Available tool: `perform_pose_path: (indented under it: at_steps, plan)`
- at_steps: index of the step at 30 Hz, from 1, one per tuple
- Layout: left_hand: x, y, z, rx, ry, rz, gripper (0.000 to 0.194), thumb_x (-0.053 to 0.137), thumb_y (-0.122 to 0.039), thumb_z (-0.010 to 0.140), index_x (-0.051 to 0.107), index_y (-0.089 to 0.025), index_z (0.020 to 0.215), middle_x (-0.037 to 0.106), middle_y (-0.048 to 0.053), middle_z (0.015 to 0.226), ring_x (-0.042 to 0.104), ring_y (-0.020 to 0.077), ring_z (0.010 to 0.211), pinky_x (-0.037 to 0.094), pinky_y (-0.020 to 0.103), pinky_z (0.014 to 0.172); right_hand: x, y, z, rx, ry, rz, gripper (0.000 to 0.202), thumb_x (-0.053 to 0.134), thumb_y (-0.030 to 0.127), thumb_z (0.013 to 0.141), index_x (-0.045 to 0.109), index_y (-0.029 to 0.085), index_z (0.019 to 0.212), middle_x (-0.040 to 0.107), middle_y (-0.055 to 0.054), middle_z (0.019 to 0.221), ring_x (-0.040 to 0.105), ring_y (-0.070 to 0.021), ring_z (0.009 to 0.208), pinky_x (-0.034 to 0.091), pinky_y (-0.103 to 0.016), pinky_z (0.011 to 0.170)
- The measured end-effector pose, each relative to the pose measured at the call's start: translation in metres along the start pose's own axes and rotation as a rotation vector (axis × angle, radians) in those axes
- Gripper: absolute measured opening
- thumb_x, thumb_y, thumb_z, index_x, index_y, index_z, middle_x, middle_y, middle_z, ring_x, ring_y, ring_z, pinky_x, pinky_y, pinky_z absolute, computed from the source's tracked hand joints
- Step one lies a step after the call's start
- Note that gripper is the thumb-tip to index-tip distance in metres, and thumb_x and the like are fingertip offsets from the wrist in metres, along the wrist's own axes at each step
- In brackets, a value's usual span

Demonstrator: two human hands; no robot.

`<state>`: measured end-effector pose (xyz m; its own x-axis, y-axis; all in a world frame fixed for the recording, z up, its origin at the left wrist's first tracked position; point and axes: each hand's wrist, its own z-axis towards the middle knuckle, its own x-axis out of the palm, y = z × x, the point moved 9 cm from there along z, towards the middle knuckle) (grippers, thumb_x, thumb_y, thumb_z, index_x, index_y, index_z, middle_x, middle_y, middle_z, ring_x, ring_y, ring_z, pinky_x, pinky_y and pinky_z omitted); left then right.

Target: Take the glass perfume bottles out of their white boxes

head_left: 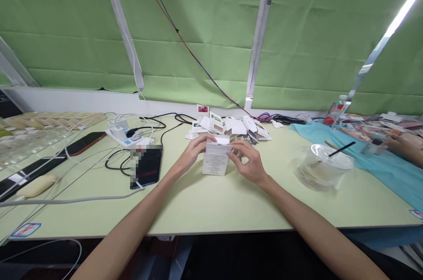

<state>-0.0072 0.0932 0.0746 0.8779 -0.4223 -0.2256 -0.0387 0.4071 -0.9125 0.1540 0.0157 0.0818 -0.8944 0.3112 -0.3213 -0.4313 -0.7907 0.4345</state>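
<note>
A small white cardboard box (214,163) with printed text on its near side stands upright on the table in front of me. Its top flaps are up. My left hand (194,151) grips the box's upper left edge, fingers curled over the top. At the upper right corner, my right hand (247,160) pinches the flap between thumb and fingers. Just behind lies a heap of white cartons (236,126), several flat or partly folded, some with coloured pictures. Part of a clear bag (249,140) shows beyond my right fingers. What the box holds is hidden.
Left are a phone (148,166), a power strip (127,139) and loose cables. A lidded plastic tub (325,165) with a black straw stands right, near a blue cloth (373,152). Another person's hand (405,143) is at the far right. The table's front edge (218,231) is near me.
</note>
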Motion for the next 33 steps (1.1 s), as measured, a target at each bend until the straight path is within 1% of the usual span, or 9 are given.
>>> perform_pose_path:
  at_steps: [6,11,16,19,22,28,33]
  plan:
    - [-0.004,0.002,0.001,0.036,-0.007,0.038,0.027,0.053,-0.039,0.088,0.069,-0.018,0.097,0.067,0.007,0.105,0.06,0.0211,0.091,0.048,0.03,0.078,0.0,0.0,0.0,0.004,-0.002,0.0,0.015,0.061,0.024,0.094,0.069,0.02,0.105,0.069,-0.011,0.107,0.062,-0.0126,0.066,0.055,-0.027,0.051]
    - [-0.008,0.0,0.001,0.052,-0.044,0.084,0.029,0.053,-0.038,0.087,0.074,-0.018,0.096,0.07,0.009,0.11,0.063,0.0234,0.094,0.05,0.032,0.078,0.0,0.0,0.0,0.003,0.001,0.003,0.014,0.061,0.024,0.094,0.069,0.02,0.104,0.069,-0.012,0.107,0.062,-0.0126,0.066,0.054,-0.027,0.051]
    - [-0.007,-0.002,0.0,0.046,-0.046,0.091,0.029,0.054,-0.035,0.087,0.076,-0.017,0.091,0.074,0.009,0.104,0.064,0.0245,0.095,0.05,0.032,0.08,0.0,0.001,0.001,0.005,0.007,-0.005,0.013,0.061,0.026,0.094,0.069,0.02,0.102,0.069,-0.012,0.108,0.063,-0.013,0.067,0.054,-0.026,0.051]
    - [-0.008,-0.002,-0.001,0.04,-0.049,0.077,0.028,0.056,-0.034,0.086,0.078,-0.018,0.092,0.075,0.009,0.106,0.065,0.0245,0.097,0.05,0.031,0.081,0.0,0.001,0.001,-0.003,0.006,-0.001,0.013,0.061,0.024,0.093,0.07,0.019,0.103,0.068,-0.012,0.108,0.064,-0.014,0.071,0.054,-0.026,0.051]
    - [-0.009,-0.001,0.0,0.034,-0.046,0.073,0.028,0.056,-0.033,0.085,0.079,-0.018,0.091,0.076,0.009,0.105,0.066,0.0255,0.097,0.05,0.032,0.081,0.0,0.002,0.0,-0.005,0.004,0.0,0.013,0.062,0.023,0.093,0.07,0.019,0.103,0.069,-0.012,0.108,0.065,-0.0137,0.071,0.054,-0.026,0.05]
    - [-0.012,-0.001,0.0,0.049,-0.046,0.142,0.031,0.054,-0.033,0.085,0.08,-0.018,0.091,0.077,0.008,0.101,0.066,0.0257,0.096,0.05,0.033,0.082,0.0,0.003,0.0,-0.011,0.0,-0.004,0.013,0.063,0.023,0.092,0.069,0.019,0.102,0.069,-0.012,0.108,0.064,-0.0131,0.069,0.054,-0.026,0.05]
    - [-0.012,-0.002,0.0,0.061,-0.028,0.168,0.031,0.053,-0.031,0.086,0.081,-0.02,0.092,0.077,0.007,0.102,0.066,0.0248,0.095,0.049,0.032,0.08,0.0,0.003,0.0,-0.013,0.003,-0.021,0.012,0.062,0.024,0.092,0.07,0.02,0.101,0.069,-0.012,0.108,0.067,-0.0155,0.075,0.054,-0.026,0.05]
